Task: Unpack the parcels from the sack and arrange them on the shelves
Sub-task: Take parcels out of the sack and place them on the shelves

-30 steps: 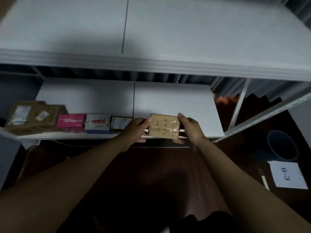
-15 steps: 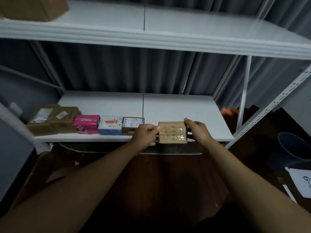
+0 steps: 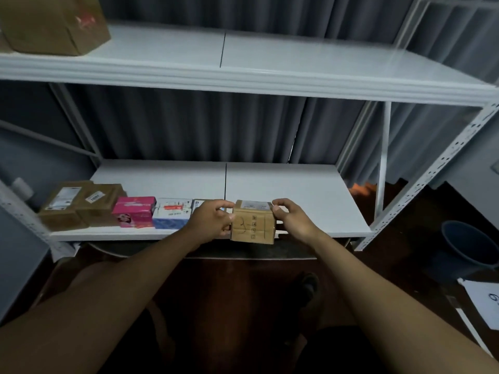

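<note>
A small brown cardboard parcel [image 3: 253, 222] with printed handling symbols sits at the front edge of the lower white shelf [image 3: 310, 201]. My left hand [image 3: 213, 220] grips its left side and my right hand [image 3: 290, 220] grips its right side, fingers curled over the top corners. To its left runs a row of parcels: a white and blue box [image 3: 172, 215], a pink box [image 3: 134, 211] and two brown parcels [image 3: 78, 205]. A further small box behind my left hand is mostly hidden. The sack is not in view.
The upper white shelf [image 3: 270, 60] carries a large brown carton [image 3: 51, 22] at its left end. A grey curtain hangs behind the rack. A dark bucket [image 3: 469, 244] and a white paper sheet [image 3: 483, 300] lie on the dark floor at right. A perforated rack post [image 3: 432, 174] stands at right.
The brown parcel has been turned from lying flat to showing its front face and top at the shelf edge. The camera has tilted up, bringing the upper shelf's carton into view.
</note>
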